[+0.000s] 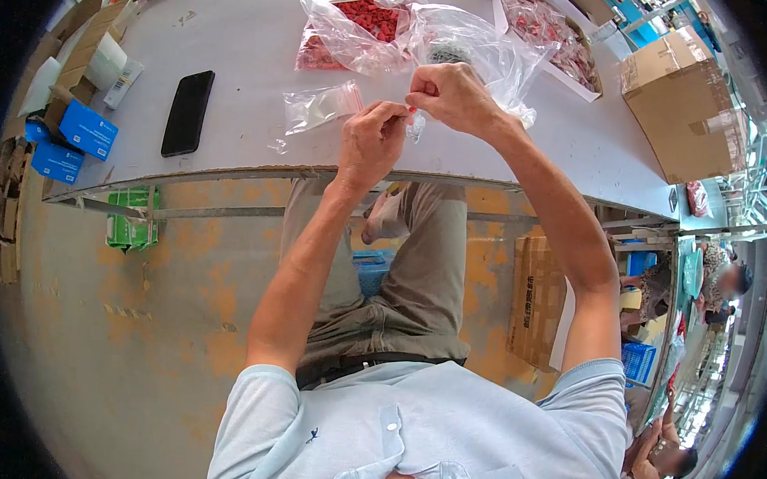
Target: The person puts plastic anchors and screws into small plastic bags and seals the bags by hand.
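Note:
Above the front part of the table, my left hand (375, 141) and my right hand (455, 95) are close together with their fingers pinched. A small clear plastic bag (416, 128) hangs between the fingertips, with a bit of red at its top. Whether the red is the bag's seal or a small part is too small to tell. Beside my left hand lie flat clear zip bags (316, 108) with red-striped edges. Just beyond the hands, an open plastic bag (358, 29) holds many small red pieces. Behind my right hand, another clear bag (494, 52) has dark small pieces in it.
A black phone (188, 113) lies on the table (246, 62) at left, near blue boxes (87, 131). At the back right stand a white carton (551, 37) of packed red items and a cardboard box (680, 103). Other people (661, 457) sit at far right.

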Motion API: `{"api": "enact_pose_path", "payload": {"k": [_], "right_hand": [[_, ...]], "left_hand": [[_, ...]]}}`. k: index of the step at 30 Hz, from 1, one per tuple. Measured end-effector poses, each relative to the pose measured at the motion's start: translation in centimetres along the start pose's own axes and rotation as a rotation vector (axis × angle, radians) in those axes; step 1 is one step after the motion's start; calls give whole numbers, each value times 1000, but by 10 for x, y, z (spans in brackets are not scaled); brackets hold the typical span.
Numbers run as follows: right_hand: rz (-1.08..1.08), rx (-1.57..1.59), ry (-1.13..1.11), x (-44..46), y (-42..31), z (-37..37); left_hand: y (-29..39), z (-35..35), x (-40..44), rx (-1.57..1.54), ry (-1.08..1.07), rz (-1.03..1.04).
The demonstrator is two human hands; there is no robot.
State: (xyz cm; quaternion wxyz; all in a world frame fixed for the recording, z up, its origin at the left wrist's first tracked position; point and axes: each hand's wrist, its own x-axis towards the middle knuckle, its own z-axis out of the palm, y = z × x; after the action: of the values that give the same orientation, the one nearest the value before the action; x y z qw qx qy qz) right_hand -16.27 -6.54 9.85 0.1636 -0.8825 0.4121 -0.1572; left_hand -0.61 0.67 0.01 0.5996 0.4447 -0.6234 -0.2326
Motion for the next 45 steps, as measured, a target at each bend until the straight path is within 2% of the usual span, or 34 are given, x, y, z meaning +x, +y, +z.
{"api": "enact_pose_path", "payload": {"k": [7,9,10,12,14,16,20,22,24,25,27,31,34,36,45], "right_hand": [[35,-69,8,0,5,16],[119,144,88,2,9,20],[112,144,84,3,10,17],[245,387,150,-2,16,6],[232,402,121,-13,19,7],[131,610,104,-26,21,13],[39,514,67,-41,35,33],[166,750,96,-46,33,42],[182,786,141,-49,29,50],[196,817,182,-49,29,53],[202,897,205,-50,29,61],[182,1103,276,-47,30,76],[161,1101,271,-46,31,84],[163,1091,267,-48,33,85],[115,1058,240,-54,35,83]], "left_hand": [[-6,1,-2,59,-17,57],[-6,0,-2,2,-1,38],[-6,-1,-1,5,7,37],[-4,-2,-1,-86,-23,-2],[-9,-2,1,-112,-13,7],[-13,0,2,-142,-16,18],[-10,-2,2,-296,-114,-102],[-10,-5,2,-317,-163,-123],[-7,-9,5,-381,-243,-249],[-3,-10,6,-376,-248,-249],[6,-12,7,-340,-91,-286],[4,-8,10,-441,-98,-371],[3,-10,11,-295,-203,-428],[-2,-11,11,-387,-198,-426],[-1,-11,10,-341,-292,-413]]}}
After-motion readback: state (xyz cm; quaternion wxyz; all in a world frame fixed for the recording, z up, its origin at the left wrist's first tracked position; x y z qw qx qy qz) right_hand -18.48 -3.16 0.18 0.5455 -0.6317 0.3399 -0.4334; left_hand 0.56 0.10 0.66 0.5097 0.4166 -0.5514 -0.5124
